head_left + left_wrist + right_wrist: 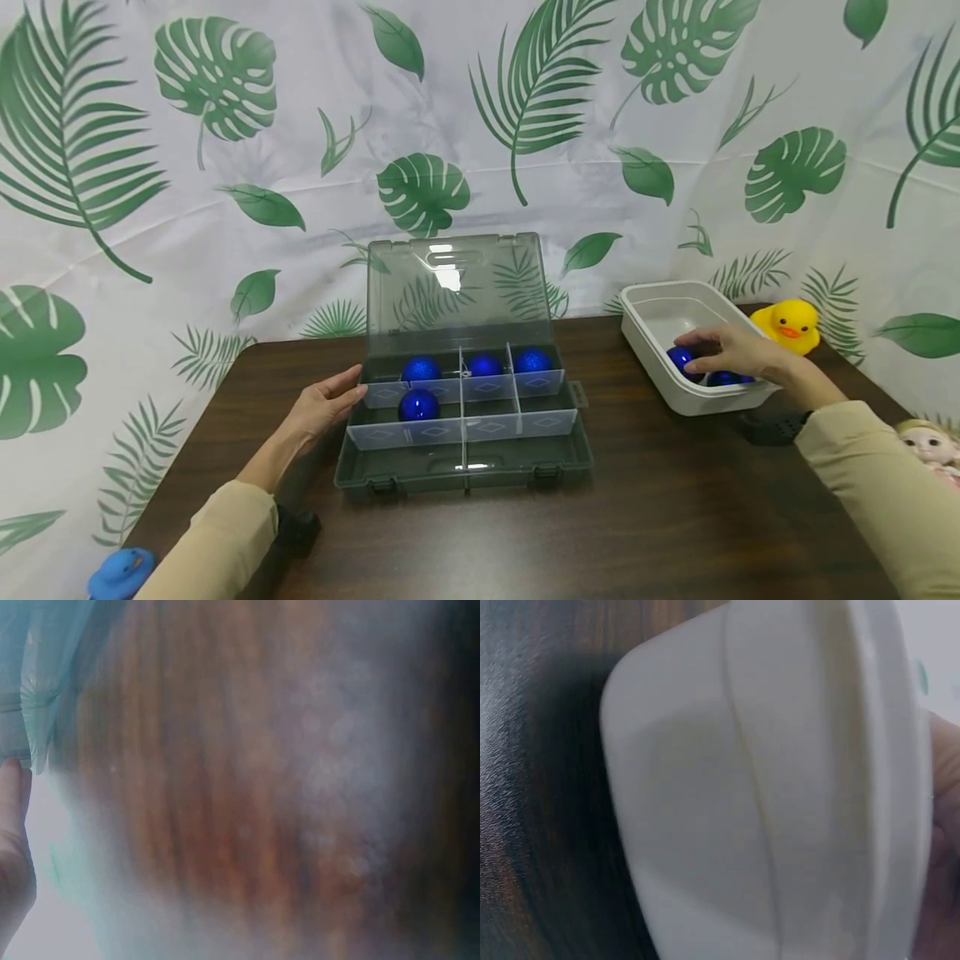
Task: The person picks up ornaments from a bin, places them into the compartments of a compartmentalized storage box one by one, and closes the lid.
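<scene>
A translucent grey compartment box lies with its lid raised. Blue baubles sit in its compartments: a glittery one at the back left, a shiny one in front of it, and two more along the back row. My left hand rests against the box's left side, fingers fairly straight; its fingertip shows at the box edge in the left wrist view. Inside the white bin, my right hand pinches a blue bauble between thumb and fingers. Another dark blue bauble lies below that hand.
A yellow rubber duck stands behind the bin's right side. At the right edge is a doll, and a blue duck is at the lower left. A leaf-patterned cloth hangs behind the brown table.
</scene>
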Action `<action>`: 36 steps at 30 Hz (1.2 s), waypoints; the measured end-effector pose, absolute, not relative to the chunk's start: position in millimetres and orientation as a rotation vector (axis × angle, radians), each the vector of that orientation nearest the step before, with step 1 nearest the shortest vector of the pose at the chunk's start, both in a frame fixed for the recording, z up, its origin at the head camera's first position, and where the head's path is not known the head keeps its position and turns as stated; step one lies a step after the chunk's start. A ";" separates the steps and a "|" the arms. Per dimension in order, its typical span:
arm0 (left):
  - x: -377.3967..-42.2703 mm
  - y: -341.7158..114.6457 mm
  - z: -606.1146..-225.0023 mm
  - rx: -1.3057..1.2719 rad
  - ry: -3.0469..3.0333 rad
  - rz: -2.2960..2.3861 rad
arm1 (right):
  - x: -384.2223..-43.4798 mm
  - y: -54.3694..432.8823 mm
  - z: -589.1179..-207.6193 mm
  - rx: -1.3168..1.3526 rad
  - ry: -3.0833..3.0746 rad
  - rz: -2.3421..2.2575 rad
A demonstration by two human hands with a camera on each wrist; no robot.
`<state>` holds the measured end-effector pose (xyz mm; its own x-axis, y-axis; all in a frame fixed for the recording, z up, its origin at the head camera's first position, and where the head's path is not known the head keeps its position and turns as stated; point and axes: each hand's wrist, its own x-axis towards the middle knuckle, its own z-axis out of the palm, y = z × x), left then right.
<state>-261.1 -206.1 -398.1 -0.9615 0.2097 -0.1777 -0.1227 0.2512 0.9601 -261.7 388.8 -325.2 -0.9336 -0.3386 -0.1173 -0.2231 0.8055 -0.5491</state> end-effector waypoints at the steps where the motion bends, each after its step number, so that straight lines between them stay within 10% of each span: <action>1: -261.2 -206.2 -398.4 0.087 2.257 1.767 | -260.6 388.9 -323.2 -0.413 2.808 -0.821; 16: -261.8 -207.2 -398.1 0.081 2.258 1.771 | -253.8 321.8 -279.1 -0.504 2.996 -1.189; 36: -260.5 -206.9 -398.3 0.075 2.249 1.787 | -259.4 172.7 -335.7 -0.910 2.520 -1.426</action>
<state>-260.5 -206.9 -398.3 -0.9628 0.2054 -0.1755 -0.1246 0.2390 0.9630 -259.4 172.7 -335.7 -0.8149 -0.5468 0.1922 -0.4464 0.3805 -0.8099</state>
